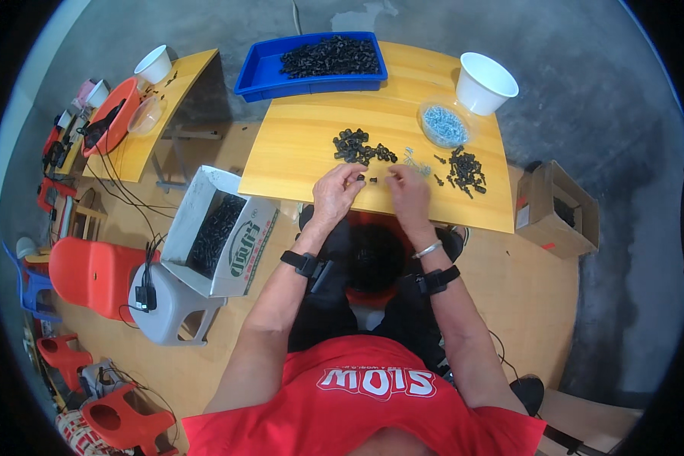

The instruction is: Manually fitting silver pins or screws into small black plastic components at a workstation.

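Observation:
My left hand point(336, 191) is over the table's near edge, its thumb and forefinger pinched at a small black plastic part point(361, 178). Another small black piece point(373, 180) lies between my two hands. Opposite, my right hand point(410, 194) has its fingers curled together; anything in them is too small to make out. Just beyond the hands is a heap of black plastic parts point(351, 146). A few silver screws point(413, 158) lie loose past my right fingertips. To their right spreads a pile of slimmer black parts point(466, 169).
A yellow wooden table point(296, 148) carries a blue tray point(260, 68) of black parts, a clear tub of silver screws point(444, 125) and a white bucket point(485, 85). Cartons point(243, 262) flank the table. A dark-filled red container sits below its edge. Stools point(159, 319) stand left.

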### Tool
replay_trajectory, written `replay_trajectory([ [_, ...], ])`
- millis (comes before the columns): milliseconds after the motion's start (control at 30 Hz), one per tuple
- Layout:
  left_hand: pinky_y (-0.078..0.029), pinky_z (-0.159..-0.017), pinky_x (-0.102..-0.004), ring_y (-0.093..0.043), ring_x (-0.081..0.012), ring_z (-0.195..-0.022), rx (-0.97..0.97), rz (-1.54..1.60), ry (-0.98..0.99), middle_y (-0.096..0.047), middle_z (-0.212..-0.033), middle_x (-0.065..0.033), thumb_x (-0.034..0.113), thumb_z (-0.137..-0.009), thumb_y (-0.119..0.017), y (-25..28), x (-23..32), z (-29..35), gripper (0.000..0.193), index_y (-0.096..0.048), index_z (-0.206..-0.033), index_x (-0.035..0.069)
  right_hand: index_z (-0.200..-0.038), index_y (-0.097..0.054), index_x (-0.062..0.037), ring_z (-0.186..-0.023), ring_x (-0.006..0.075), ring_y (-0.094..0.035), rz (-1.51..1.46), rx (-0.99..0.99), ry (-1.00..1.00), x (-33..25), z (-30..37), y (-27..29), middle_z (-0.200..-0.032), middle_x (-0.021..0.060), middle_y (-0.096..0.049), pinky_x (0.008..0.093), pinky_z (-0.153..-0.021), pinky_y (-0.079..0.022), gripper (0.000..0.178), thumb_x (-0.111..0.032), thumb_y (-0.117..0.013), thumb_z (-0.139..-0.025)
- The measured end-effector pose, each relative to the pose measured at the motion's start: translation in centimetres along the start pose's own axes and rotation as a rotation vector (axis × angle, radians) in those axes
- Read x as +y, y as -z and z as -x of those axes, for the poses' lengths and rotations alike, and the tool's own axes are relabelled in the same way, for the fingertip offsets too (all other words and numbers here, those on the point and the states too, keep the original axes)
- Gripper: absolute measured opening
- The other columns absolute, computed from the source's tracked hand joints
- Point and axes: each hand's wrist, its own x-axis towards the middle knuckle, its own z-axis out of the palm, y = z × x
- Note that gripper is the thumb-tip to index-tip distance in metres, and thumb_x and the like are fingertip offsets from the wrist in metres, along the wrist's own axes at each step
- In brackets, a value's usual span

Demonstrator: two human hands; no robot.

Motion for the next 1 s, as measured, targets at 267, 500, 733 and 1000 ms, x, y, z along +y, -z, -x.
replay_trajectory([
  [267, -0.049, -0.065, -0.0275, -0.06, -0.0158, -0.072, -0.002, -0.014, 0.02, -0.062, -0.079, -0.0031, 0.008, -0.071, -0.07, 0.2, 0.8, 0.1, 0.029, -0.064, -0.099, 0.012, -0.086, -0.064, -0.0087, -0.076, 0.0288, -0.059, 0.207, -0.037, 0.048, 1.6, -1.1, 2.5, -0.082, 0.0103, -0.055, 0.0396, -0.066, -0.048, 0.01, -0.015, -0.063, -0.079],
  [500, -0.047, -0.063, -0.0227, -0.056, -0.0095, -0.068, -0.041, 0.03, 0.024, -0.062, -0.078, 0.0002, 0.004, -0.072, -0.071, 0.0, 0.2, 0.1, 0.035, -0.064, -0.105, 0.011, -0.084, -0.063, -0.0069, -0.071, 0.0307, -0.06, 0.349, -0.142, 0.115, 0.6, -2.1, 0.9, -0.082, 0.012, -0.055, 0.0418, -0.063, -0.049, 0.01, -0.016, -0.06, -0.081],
  [733, -0.049, -0.065, -0.0296, -0.061, -0.0169, -0.071, -0.03, -0.008, 0.007, -0.062, -0.076, -0.002, 0.007, -0.069, -0.07, 0.2, 0.5, 0.1, 0.038, -0.062, -0.106, 0.014, -0.083, -0.062, -0.0038, -0.066, 0.0286, -0.062, 0.211, -0.053, 0.188, 1.4, -2.1, 0.3, -0.08, 0.0126, -0.059, 0.0386, -0.061, -0.05, 0.006, -0.008, -0.059, -0.08],
  [1000, -0.048, -0.061, -0.0252, -0.059, -0.0127, -0.066, -0.013, -0.014, -0.014, -0.062, -0.077, -0.0016, 0.003, -0.071, -0.069, 0.1, 0.1, 0.1, 0.05, -0.057, -0.118, 0.015, -0.086, -0.063, 0.0018, -0.059, 0.0072, -0.057, -0.674, -0.282, -0.279, -1.8, -1.8, -1.2, -0.068, 0.0033, -0.061, 0.0203, -0.055, -0.045, 0.006, -0.001, -0.061, -0.081],
])
